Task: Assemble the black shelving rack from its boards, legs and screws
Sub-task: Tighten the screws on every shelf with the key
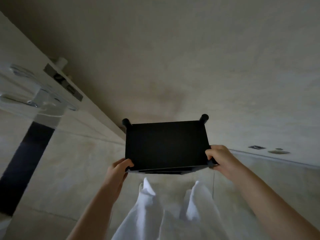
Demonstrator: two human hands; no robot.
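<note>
The black shelving rack [166,144] is held up in front of me above the floor, its top board facing me. Two round black leg ends [204,117] stick out at its far corners. A second board edge shows below the near edge. My left hand [119,168] grips the near left corner, fingers curled over the board. My right hand [217,157] grips the near right corner around a leg. Screws are not visible.
Pale tiled floor [173,66] lies all around. A white desk underside with a metal bracket and a dark leg [26,153] stands at the left. My legs in white trousers [173,213] are below the rack. Small dark items [270,149] lie on the floor at right.
</note>
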